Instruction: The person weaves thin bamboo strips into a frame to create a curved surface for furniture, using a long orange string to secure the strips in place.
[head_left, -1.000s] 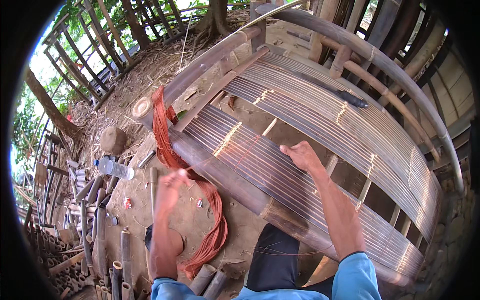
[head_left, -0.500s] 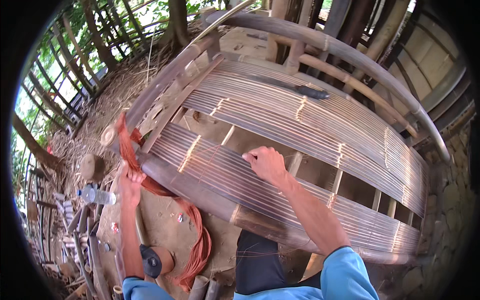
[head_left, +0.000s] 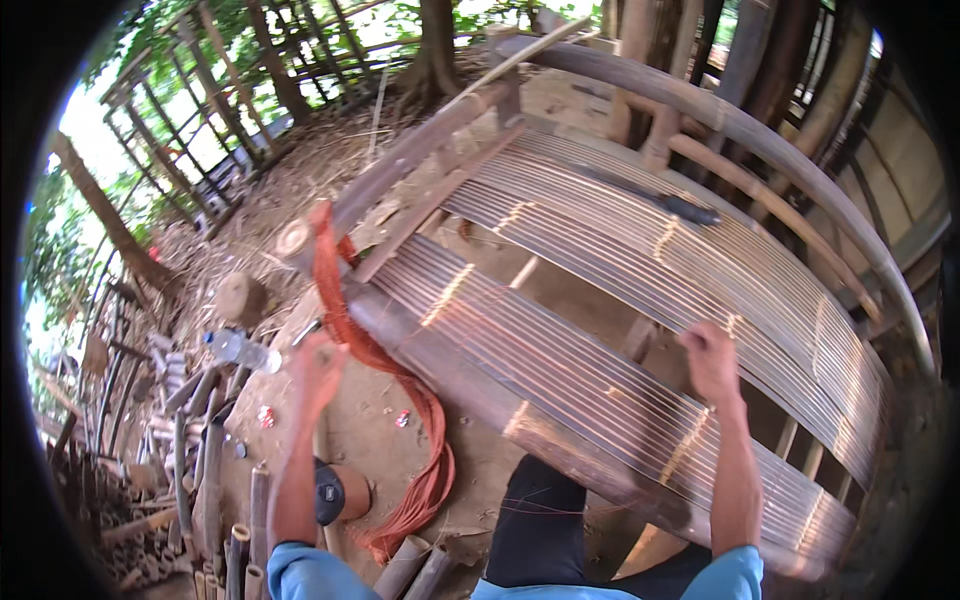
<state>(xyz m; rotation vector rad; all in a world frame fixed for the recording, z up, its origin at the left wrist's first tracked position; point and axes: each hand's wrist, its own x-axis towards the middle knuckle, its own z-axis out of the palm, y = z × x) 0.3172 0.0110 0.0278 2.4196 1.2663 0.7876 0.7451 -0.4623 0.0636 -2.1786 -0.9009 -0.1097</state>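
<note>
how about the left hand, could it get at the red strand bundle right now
Probably yes: the left hand looks close beside the upper part of the red strand bundle, and nothing visible stands between them, though this single view leaves the depth uncertain.

Left of the bench, the left hand is blurred, and over the bench so is the right hand, so we cannot tell whether either pinches anything. Below the bench, we see both sleeves cut off by the lower edge, and the bench hides the far end of the leg. The red scraps left of the bench are too small for us to identify.
</note>
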